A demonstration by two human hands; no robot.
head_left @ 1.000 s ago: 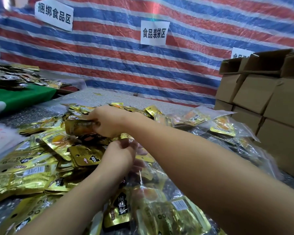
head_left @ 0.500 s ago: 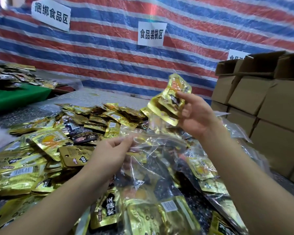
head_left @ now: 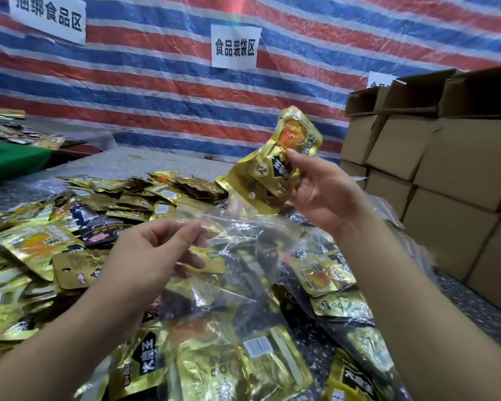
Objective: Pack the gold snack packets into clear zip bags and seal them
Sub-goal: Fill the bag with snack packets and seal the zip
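The right hand [head_left: 324, 195] is raised above the table [head_left: 145, 166], its thumb and fingers clamped on a small bunch of gold snack packets [head_left: 275, 166]; the bunch stands roughly upright, with an orange window on the top packet facing the wearer. The left hand [head_left: 154, 253] is lower and to the left, well apart from the right, with thumb and forefinger pinched on the upper edge of a clear zip bag [head_left: 237, 244]. The bag hangs slack from that pinch and drapes over the packets beneath it; its mouth sits just below the held bunch, but whether the two touch cannot be told. Loose gold packets [head_left: 41, 247] cover the left and centre of the table in an untidy heap. Filled clear bags [head_left: 232, 360] lie at the near edge, and another [head_left: 327, 276] lies under the right forearm. Stacked cardboard boxes [head_left: 434, 157] stand along the right side. A red, white and blue striped tarpaulin [head_left: 156, 91] forms the back wall, bearing white paper signs [head_left: 235, 47] printed with Chinese characters.
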